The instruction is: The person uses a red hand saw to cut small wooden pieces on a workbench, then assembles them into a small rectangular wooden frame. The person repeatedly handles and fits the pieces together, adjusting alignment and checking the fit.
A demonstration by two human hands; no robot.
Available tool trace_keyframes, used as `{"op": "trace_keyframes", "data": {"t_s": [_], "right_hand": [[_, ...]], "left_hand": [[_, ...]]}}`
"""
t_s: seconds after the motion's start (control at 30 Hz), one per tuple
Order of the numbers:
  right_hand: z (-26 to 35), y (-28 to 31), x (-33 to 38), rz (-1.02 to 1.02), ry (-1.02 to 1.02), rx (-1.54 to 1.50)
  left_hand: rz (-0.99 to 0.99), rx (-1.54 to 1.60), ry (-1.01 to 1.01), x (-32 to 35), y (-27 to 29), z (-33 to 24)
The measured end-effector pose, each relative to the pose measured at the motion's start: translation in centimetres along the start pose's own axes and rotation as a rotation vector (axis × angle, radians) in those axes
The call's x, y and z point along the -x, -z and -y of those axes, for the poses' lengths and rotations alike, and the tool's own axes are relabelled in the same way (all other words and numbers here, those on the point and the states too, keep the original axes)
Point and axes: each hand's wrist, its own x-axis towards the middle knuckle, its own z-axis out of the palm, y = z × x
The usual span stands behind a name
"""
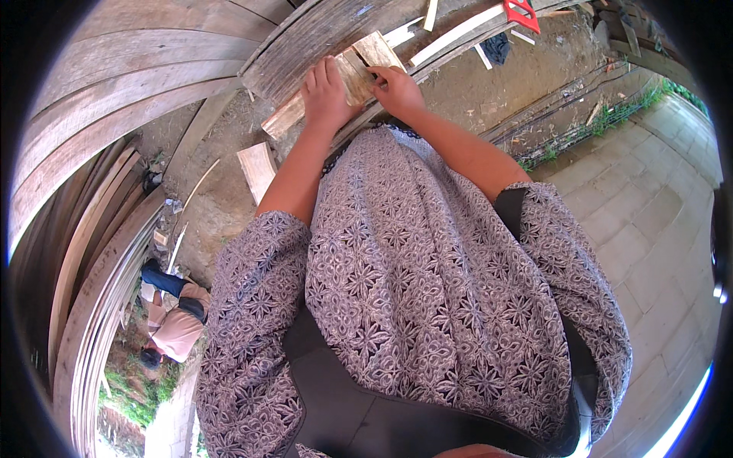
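Bench (305, 47), weathered timber: running beneath the work. Board (351, 82), pale wood: lying by the bench's near edge, under both hands. Left hand (326, 95): resting on it, fingers nearly straight; grip cannot be told. Right hand (398, 90): curling at the board's right side, thumb and forefinger nearly meeting; hold cannot be told. Saw handle (528, 25), red: showing farther right, by the near edge. Cloth (496, 49), dark: lying crumpled near it.

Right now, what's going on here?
A person has both hands at a wooden piece beside a weathered plank. The left hand lies on it; the right hand curls at its right edge, its grip unclear. A red-handled saw lies untouched at upper right. Another person is at lower left.
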Motion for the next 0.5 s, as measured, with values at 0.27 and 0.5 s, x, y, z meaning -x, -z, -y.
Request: {"op": "trace_keyframes", "data": {"t_s": [0.27, 0.5], "right_hand": [[1.0, -0.8, -0.3, -0.130, -0.075, 0.069], [1.1, 0.9, -1.3, -0.215, -0.193, -0.034]], "left_hand": [[0.084, -0.068, 0.065, -0.8, 0.9, -1.0], [0.134, -0.053, 0.062, -2.3, 0.9, -2.7]]}}
